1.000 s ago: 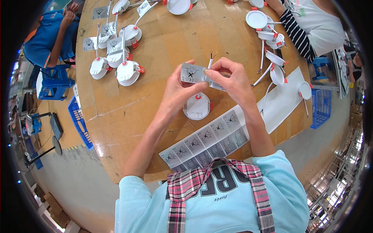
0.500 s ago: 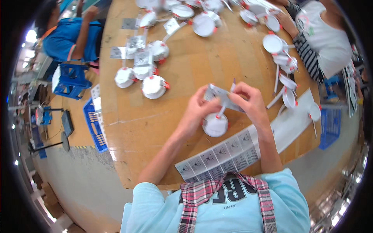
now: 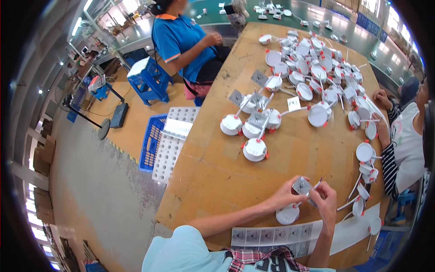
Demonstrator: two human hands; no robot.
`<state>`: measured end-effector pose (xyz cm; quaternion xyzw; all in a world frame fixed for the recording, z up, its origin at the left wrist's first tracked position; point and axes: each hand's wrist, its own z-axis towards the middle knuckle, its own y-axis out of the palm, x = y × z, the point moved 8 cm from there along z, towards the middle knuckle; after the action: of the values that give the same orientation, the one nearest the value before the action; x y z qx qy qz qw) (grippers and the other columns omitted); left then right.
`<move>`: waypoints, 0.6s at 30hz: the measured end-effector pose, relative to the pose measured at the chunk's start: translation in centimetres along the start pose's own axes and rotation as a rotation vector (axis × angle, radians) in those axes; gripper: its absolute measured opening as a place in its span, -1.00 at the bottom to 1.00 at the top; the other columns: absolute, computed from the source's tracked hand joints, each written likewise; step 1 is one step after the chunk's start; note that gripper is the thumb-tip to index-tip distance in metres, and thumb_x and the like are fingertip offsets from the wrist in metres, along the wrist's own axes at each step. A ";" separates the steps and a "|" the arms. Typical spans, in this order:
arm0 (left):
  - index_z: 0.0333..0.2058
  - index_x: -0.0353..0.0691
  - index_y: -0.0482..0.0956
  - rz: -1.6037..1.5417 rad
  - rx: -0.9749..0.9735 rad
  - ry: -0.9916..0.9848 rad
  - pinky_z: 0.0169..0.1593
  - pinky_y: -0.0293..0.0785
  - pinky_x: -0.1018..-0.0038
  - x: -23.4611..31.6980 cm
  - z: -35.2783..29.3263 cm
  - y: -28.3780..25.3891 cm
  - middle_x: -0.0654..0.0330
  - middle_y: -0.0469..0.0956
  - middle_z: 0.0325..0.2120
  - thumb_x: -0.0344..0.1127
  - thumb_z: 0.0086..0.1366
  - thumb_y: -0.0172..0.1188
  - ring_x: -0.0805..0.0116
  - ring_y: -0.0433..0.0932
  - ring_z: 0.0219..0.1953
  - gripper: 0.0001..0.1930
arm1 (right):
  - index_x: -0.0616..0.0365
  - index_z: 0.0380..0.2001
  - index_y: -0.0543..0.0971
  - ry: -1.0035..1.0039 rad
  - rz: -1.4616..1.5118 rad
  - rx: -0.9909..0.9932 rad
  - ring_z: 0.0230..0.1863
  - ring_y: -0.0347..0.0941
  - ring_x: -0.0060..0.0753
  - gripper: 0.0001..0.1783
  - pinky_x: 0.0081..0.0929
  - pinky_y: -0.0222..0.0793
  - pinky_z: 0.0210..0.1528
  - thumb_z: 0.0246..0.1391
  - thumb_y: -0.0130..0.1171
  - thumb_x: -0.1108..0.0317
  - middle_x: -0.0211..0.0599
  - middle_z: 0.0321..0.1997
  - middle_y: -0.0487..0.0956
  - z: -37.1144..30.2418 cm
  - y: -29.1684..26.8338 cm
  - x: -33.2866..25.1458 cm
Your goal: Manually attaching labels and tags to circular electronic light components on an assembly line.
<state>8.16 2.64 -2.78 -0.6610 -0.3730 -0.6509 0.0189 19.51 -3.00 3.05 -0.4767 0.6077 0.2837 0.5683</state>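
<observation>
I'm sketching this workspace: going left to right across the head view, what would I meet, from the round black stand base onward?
Round black stand base, blue basket, leftmost white lamp on the brown table, left hand, silver label, right hand, striped sleeve.

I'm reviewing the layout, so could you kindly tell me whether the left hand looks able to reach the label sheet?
Probably yes: the sheet lies close and largely uncovered, though the left hand holds a silver label and might need to release it first.
</observation>
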 end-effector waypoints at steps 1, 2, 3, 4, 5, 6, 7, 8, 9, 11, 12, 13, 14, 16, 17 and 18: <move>0.14 -0.24 0.24 0.006 0.015 0.011 -0.28 0.43 0.60 0.0 -0.2 0.0 0.27 0.50 -0.27 -0.39 0.12 0.29 0.58 0.47 -0.32 -0.38 | 0.27 -0.55 0.45 0.028 -0.036 -0.018 -0.43 0.30 -0.66 -0.85 -0.65 0.22 -0.35 -0.08 0.22 0.46 -0.47 -0.52 0.38 -0.1 0.1 0.1; 0.16 -0.22 0.21 0.012 0.029 0.020 -0.27 0.43 0.60 0.1 -0.3 -0.1 0.27 0.50 -0.26 -0.37 0.12 0.30 0.58 0.46 -0.31 -0.36 | 0.27 -0.55 0.46 0.058 -0.071 -0.036 -0.44 0.31 -0.65 -0.84 -0.64 0.22 -0.35 -0.10 0.24 0.45 -0.46 -0.52 0.38 -0.1 0.3 0.4; 0.19 -0.19 0.18 0.025 0.025 -0.003 -0.25 0.44 0.58 -0.1 -0.4 -0.3 0.27 0.48 -0.25 -0.34 0.12 0.30 0.57 0.46 -0.28 -0.32 | 0.31 -0.57 0.47 0.057 -0.143 -0.034 -0.43 0.30 -0.62 -0.81 -0.60 0.21 -0.36 -0.12 0.27 0.43 -0.42 -0.53 0.39 0.2 0.3 0.8; 0.19 -0.19 0.18 0.031 0.026 0.006 -0.25 0.44 0.58 0.2 -0.4 -0.3 0.27 0.48 -0.25 -0.34 0.12 0.30 0.57 0.46 -0.28 -0.32 | 0.31 -0.57 0.47 0.046 -0.143 -0.036 -0.43 0.30 -0.62 -0.81 -0.60 0.21 -0.36 -0.12 0.27 0.43 -0.42 -0.53 0.39 0.2 0.2 0.8; 0.19 -0.18 0.17 0.045 0.021 0.007 -0.25 0.43 0.58 0.2 -0.4 -0.3 0.27 0.48 -0.24 -0.33 0.12 0.30 0.57 0.46 -0.27 -0.32 | 0.33 -0.59 0.47 -0.002 -0.197 -0.032 -0.43 0.30 -0.61 -0.79 -0.58 0.20 -0.36 -0.12 0.27 0.43 -0.40 -0.53 0.40 0.1 0.2 0.4; 0.20 -0.17 0.17 0.058 0.019 0.008 -0.25 0.43 0.58 0.2 -0.5 -0.2 0.27 0.47 -0.23 -0.33 0.13 0.29 0.57 0.46 -0.27 -0.32 | 0.35 -0.61 0.48 -0.050 -0.252 -0.030 -0.42 0.29 -0.59 -0.78 -0.56 0.19 -0.36 -0.12 0.28 0.42 -0.39 -0.53 0.40 0.1 0.1 0.0; 0.20 -0.17 0.17 0.060 0.027 0.017 -0.25 0.43 0.58 0.2 -0.6 -0.2 0.27 0.47 -0.23 -0.33 0.13 0.29 0.57 0.46 -0.27 -0.32 | 0.36 -0.61 0.49 -0.061 -0.222 -0.020 -0.39 0.28 -0.57 -0.79 -0.53 0.17 -0.37 -0.12 0.27 0.43 -0.39 -0.53 0.40 0.0 0.2 0.0; 0.20 -0.17 0.16 0.044 0.024 0.025 -0.25 0.43 0.59 0.2 -0.6 -0.1 0.27 0.46 -0.22 -0.33 0.13 0.29 0.57 0.45 -0.26 -0.31 | 0.36 -0.61 0.49 -0.070 -0.225 -0.032 -0.39 0.28 -0.57 -0.79 -0.53 0.17 -0.37 -0.12 0.27 0.43 -0.39 -0.53 0.40 0.0 0.5 -0.1; 0.20 -0.17 0.16 0.027 0.024 0.034 -0.25 0.43 0.59 0.3 -0.6 -0.2 0.27 0.45 -0.21 -0.33 0.13 0.29 0.57 0.45 -0.26 -0.31 | 0.36 -0.60 0.49 -0.047 -0.139 -0.017 -0.41 0.28 -0.59 -0.82 -0.54 0.16 -0.38 -0.12 0.25 0.45 -0.41 -0.53 0.40 0.1 0.7 -0.1; 0.21 -0.17 0.14 0.000 0.028 0.056 -0.29 0.42 0.61 0.6 -0.7 -0.4 0.27 0.43 -0.21 -0.33 0.13 0.29 0.59 0.44 -0.28 -0.30 | 0.35 -0.60 0.50 -0.024 -0.064 -0.039 -0.42 0.27 -0.60 -0.84 -0.56 0.15 -0.39 -0.12 0.24 0.47 -0.43 -0.53 0.40 0.2 1.1 0.1; 0.21 -0.17 0.13 -0.020 0.011 0.069 -0.33 0.41 0.62 0.8 -0.9 -0.4 0.28 0.42 -0.22 -0.34 0.13 0.29 0.60 0.42 -0.30 -0.29 | 0.34 -0.60 0.50 0.011 -0.007 -0.031 -0.45 0.27 -0.63 -0.86 -0.59 0.13 -0.40 -0.12 0.22 0.48 -0.46 -0.52 0.39 0.2 1.2 0.6; 0.21 -0.17 0.13 -0.031 0.030 0.085 -0.33 0.41 0.62 0.9 -0.7 -0.5 0.28 0.42 -0.22 -0.34 0.13 0.29 0.60 0.42 -0.30 -0.29 | 0.34 -0.60 0.51 0.045 0.044 -0.015 -0.47 0.26 -0.65 -0.88 -0.62 0.12 -0.41 -0.12 0.21 0.49 -0.48 -0.52 0.39 0.3 0.9 1.0; 0.21 -0.19 0.11 -0.032 -0.008 0.060 -0.39 0.38 0.64 1.0 -0.7 0.1 0.28 0.41 -0.25 -0.35 0.13 0.28 0.61 0.40 -0.33 -0.29 | 0.34 -0.60 0.51 0.028 0.039 -0.035 -0.47 0.26 -0.65 -0.88 -0.62 0.12 -0.41 -0.12 0.21 0.49 -0.48 -0.52 0.39 0.1 0.8 0.7; 0.21 -0.20 0.10 -0.022 -0.022 0.049 -0.44 0.35 0.66 0.9 -0.6 0.3 0.29 0.41 -0.27 -0.36 0.12 0.26 0.63 0.38 -0.37 -0.29 | 0.33 -0.59 0.50 0.039 0.063 0.002 -0.50 0.25 -0.70 -0.89 -0.67 0.10 -0.43 -0.11 0.19 0.50 -0.50 -0.52 0.39 0.0 0.3 1.1; 0.20 -0.22 0.09 -0.035 -0.037 0.033 -0.47 0.32 0.67 0.2 -0.6 0.2 0.30 0.40 -0.29 -0.38 0.12 0.25 0.64 0.36 -0.39 -0.30 | 0.34 -0.57 0.50 0.024 0.065 -0.035 -0.48 0.27 -0.70 -0.90 -0.68 0.14 -0.41 -0.09 0.18 0.51 -0.48 -0.51 0.40 0.3 0.7 1.5; 0.19 -0.25 0.09 -0.047 -0.055 0.015 -0.51 0.28 0.68 -0.2 -0.5 -0.3 0.30 0.38 -0.31 -0.39 0.12 0.23 0.65 0.34 -0.41 -0.31 | 0.34 -0.57 0.50 0.012 0.067 -0.050 -0.48 0.27 -0.70 -0.90 -0.68 0.14 -0.41 -0.09 0.18 0.51 -0.48 -0.51 0.40 0.8 1.1 1.3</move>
<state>7.64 2.48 -3.02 -0.6475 -0.3701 -0.6660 -0.0116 18.95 -2.20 1.41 -0.4717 0.6195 0.3147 0.5429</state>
